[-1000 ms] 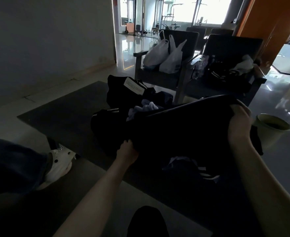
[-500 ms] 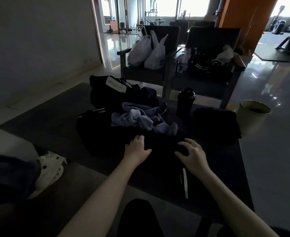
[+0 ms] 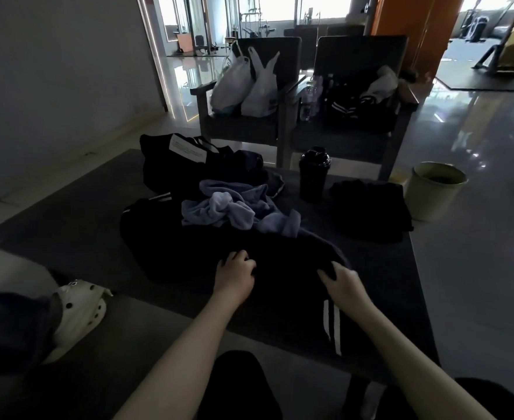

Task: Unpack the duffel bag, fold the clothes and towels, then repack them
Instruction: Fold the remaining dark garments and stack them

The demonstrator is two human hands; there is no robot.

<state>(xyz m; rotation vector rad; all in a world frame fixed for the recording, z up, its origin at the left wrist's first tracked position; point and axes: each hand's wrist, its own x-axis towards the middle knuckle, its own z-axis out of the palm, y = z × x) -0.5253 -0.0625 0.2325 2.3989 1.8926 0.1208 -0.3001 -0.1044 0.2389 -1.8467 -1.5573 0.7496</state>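
A dark tabletop [image 3: 67, 213] spreads out under and beyond both hands. Past it, far ahead of the hands, stand 2 dark chairs: one [image 3: 240, 128] holds 2 white plastic bags [image 3: 249, 86], the other [image 3: 361, 53] holds dark striped clothing and something pale.

A black garment [image 3: 280, 262] with 2 white stripes [image 3: 330, 322] lies on the tabletop directly beneath the hands. The left hand [image 3: 234, 277] has its fingers curled down into the cloth, bunching it. The right hand [image 3: 345, 286] hooks its fingers over a raised fold of the same garment, and the stripes run just below its wrist.

The black duffel bag [image 3: 164, 171], with a white label on top, sits well beyond the left hand at the far side of the tabletop. A crumpled blue towel [image 3: 228, 207] lies between the bag and the hands, its near edge resting on the garment. A folded dark pile [image 3: 370, 210] sits ahead and to the right of the right hand. A pale bin [image 3: 431, 198] stands on the floor past that pile. A black bottle [image 3: 313, 177] stands upright ahead of the right hand, beside the towel. A white shoe [image 3: 80, 310] shows to the left of the left hand.
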